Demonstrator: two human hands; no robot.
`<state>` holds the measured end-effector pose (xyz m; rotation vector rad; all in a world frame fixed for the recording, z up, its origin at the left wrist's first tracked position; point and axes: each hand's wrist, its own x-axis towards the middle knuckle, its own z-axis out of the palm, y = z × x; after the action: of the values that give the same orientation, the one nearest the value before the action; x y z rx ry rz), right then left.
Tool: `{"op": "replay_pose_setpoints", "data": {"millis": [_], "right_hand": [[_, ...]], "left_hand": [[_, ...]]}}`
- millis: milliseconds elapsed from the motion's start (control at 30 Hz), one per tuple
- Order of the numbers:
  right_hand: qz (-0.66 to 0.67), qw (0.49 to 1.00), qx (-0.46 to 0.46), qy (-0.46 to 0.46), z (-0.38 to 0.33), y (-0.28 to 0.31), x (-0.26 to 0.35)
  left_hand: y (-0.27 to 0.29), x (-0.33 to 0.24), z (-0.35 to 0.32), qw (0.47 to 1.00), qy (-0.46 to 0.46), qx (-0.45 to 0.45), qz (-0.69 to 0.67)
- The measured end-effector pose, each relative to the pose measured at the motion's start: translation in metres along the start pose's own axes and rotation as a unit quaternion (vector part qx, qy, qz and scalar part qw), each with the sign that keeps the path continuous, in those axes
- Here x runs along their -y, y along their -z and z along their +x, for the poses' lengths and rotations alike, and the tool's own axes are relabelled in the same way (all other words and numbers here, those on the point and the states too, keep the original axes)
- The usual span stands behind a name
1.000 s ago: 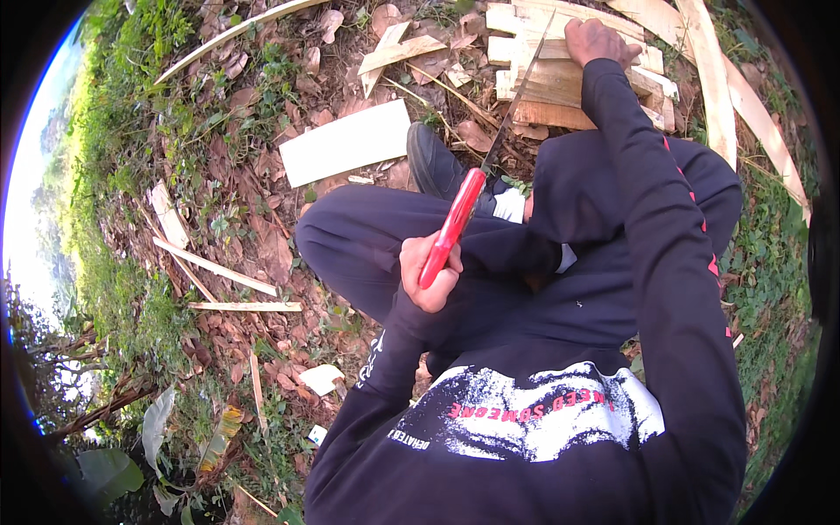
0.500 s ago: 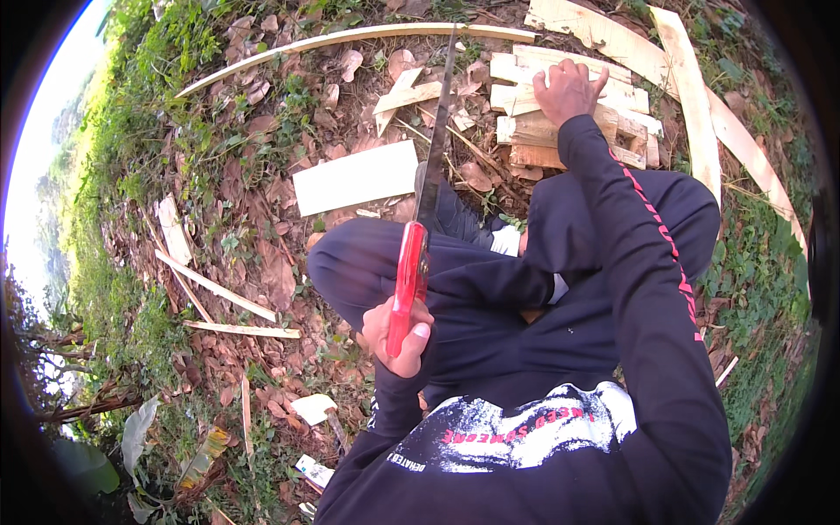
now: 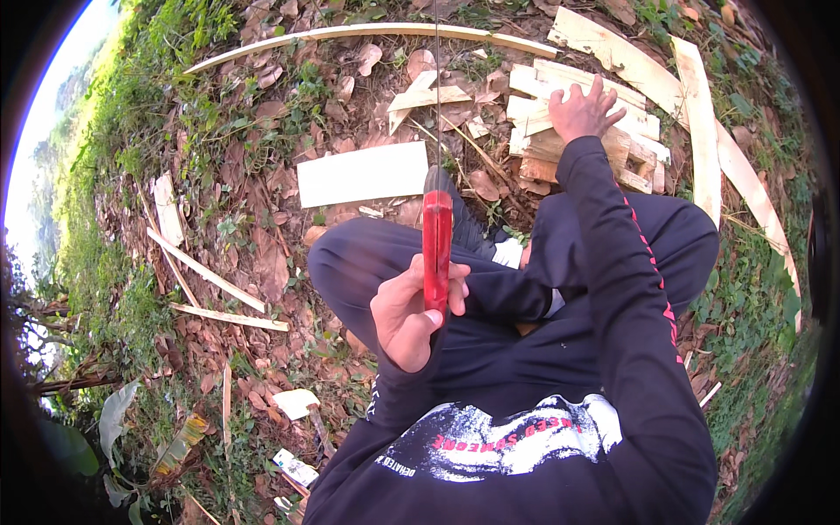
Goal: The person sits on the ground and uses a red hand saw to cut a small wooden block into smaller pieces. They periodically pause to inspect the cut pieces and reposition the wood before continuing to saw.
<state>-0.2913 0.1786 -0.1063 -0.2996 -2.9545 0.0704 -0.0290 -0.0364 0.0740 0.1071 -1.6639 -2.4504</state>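
Note:
In my left hand is a handsaw with a red handle, my fingers closed around its grip. The blade points away from me and shows edge-on as a thin dark line. My right hand has its fingers spread over a stack of short pale boards on the right, beyond my knee. Whether its fingertips press on the top boards is hard to tell. Between the saw and the far left leaves lies a flat white-faced board on the ground.
My crossed legs fill the middle. A long thin strip lies along the far side, and long planks lie right of the stack. Two small crossed pieces and several slats rest on leaf-strewn ground.
The saw has turned so its blade is now edge-on, and its handle has shifted right and nearer my middle. The right hand's fingers have spread wider over the boards.

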Motion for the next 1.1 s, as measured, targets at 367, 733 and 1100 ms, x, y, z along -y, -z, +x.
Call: {"op": "replay_pose_setpoints", "data": {"millis": [367, 733, 1100], "right_hand": [[-0.02, 0.987, 0.157, 0.001, 0.019, 0.013, 0.02], [-0.016, 0.99, 0.139, 0.015, 0.018, 0.014, 0.017], [-0.033, 0.988, 0.151, -0.004, 0.026, 0.007, 0.015]], "left_hand": [[-0.016, 0.047, 0.011, 0.961, 0.203, -0.103, 0.157], [-0.038, 0.087, 0.043, 0.941, 0.267, -0.058, 0.199], [-0.039, 0.084, 0.037, 0.936, 0.274, -0.057, 0.214]]}}
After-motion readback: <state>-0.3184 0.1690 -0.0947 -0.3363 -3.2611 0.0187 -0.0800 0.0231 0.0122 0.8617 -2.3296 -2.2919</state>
